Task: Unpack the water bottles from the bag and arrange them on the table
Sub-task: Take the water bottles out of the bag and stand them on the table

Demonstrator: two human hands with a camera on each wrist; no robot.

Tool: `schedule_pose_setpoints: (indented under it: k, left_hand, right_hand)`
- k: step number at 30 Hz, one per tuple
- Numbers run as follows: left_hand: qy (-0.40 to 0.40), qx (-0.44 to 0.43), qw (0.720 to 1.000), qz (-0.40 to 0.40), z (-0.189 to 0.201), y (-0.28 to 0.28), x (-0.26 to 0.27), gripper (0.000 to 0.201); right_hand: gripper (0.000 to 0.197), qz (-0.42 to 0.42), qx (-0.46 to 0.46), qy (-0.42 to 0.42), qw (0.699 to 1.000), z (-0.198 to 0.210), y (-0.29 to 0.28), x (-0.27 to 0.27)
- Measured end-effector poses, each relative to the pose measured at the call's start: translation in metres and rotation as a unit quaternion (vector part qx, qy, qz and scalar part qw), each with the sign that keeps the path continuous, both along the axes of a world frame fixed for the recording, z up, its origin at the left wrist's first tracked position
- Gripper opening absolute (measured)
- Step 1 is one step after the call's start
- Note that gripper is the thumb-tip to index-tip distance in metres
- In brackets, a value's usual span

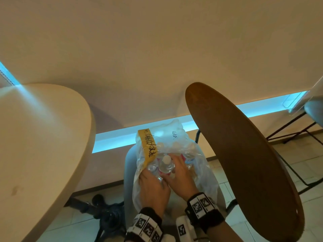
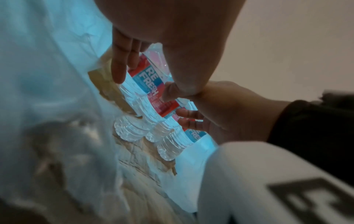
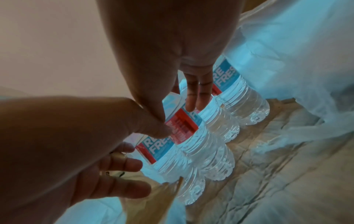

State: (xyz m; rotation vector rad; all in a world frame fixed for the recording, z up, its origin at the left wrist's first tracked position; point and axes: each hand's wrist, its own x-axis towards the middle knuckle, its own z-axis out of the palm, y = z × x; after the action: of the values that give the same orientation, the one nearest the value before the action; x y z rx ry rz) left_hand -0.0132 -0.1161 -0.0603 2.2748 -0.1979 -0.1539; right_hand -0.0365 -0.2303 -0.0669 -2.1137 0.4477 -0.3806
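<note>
A clear plastic bag (image 1: pixel 202 173) with a yellow taped label (image 1: pixel 148 145) stands on a grey seat (image 1: pixel 129 165). Inside it stand several upright water bottles (image 1: pixel 166 165) with white caps and red and blue labels. Both hands reach into the bag from above. My left hand (image 1: pixel 151 180) holds a bottle (image 2: pixel 148 78) between its straight fingers (image 2: pixel 119 71) and thumb. My right hand (image 1: pixel 178 170) grips a neighbouring bottle (image 3: pixel 188 133), its fingers (image 3: pixel 197 94) pushed down between the bottles. The thumbs of the two hands meet over the labels. The bottles' bases rest on the crumpled bag floor (image 3: pixel 277 151).
A cream round table (image 1: pixel 35 137) fills the left side. A brown wooden round top (image 1: pixel 244 163) rises at the right, close to the bag. A black wheeled chair base (image 1: pixel 108 212) sits on the tiled floor. Another chair (image 1: pixel 314 110) stands far right.
</note>
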Motion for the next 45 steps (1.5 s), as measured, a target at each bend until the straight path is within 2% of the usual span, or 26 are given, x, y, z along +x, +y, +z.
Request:
schedule_pose_setpoints:
  k: [4, 6, 9, 13, 17, 19, 23, 27, 32, 38, 41, 45]
  left_hand:
    - [-0.002, 0.041, 0.999, -0.002, 0.004, -0.005, 0.004, 0.078]
    - [-0.005, 0.061, 0.998, -0.003, 0.008, -0.01, 0.005, 0.081]
    - [-0.015, 0.065, 0.998, 0.001, 0.012, -0.013, 0.007, 0.079]
    - [-0.018, 0.0, 1.0, 0.006, 0.009, -0.012, 0.009, 0.066]
    - [0.004, -0.016, 1.0, -0.006, 0.002, -0.009, 0.012, 0.062]
    - [0.007, -0.03, 0.999, -0.031, 0.001, -0.006, 0.009, 0.064]
    - [-0.008, -0.003, 0.995, -0.104, 0.004, 0.002, 0.008, 0.057]
    - [-0.009, 0.0, 0.99, -0.138, 0.012, 0.013, 0.003, 0.054]
    - [-0.066, -0.053, 0.986, -0.147, 0.048, 0.03, -0.022, 0.067]
    - [-0.146, -0.163, 0.97, -0.107, 0.123, 0.051, -0.05, 0.067]
    - [-0.205, -0.188, 0.956, -0.09, 0.167, 0.067, -0.056, 0.068]
    - [-0.267, -0.222, 0.936, -0.065, 0.227, 0.098, -0.061, 0.065]
  right_hand:
    - [0.054, 0.017, -0.009, 0.02, 1.0, -0.002, -0.004, 0.001]
    - [0.052, 0.019, -0.009, 0.028, 0.999, -0.006, -0.008, 0.002]
    - [0.05, 0.027, -0.005, 0.027, 0.999, -0.007, -0.009, 0.001]
    - [0.054, 0.014, 0.031, 0.013, 0.999, -0.011, -0.009, -0.006]
    - [0.059, 0.01, 0.052, 0.005, 0.999, -0.015, -0.013, -0.014]
    - [0.059, 0.01, 0.059, -0.002, 0.998, -0.014, -0.013, -0.02]
    - [0.059, -0.018, 0.063, -0.005, 0.998, -0.014, -0.01, -0.033]
    - [0.052, -0.047, 0.043, -0.025, 0.998, -0.009, -0.009, -0.047]
    - [0.055, -0.024, -0.027, -0.02, 0.999, 0.044, -0.021, -0.07]
    - [0.062, 0.018, -0.058, -0.062, 0.996, 0.152, -0.02, -0.089]
    - [0.067, 0.028, -0.078, -0.1, 0.992, 0.207, -0.009, -0.089]
    - [0.048, 0.067, -0.074, -0.189, 0.977, 0.273, 0.015, -0.075]
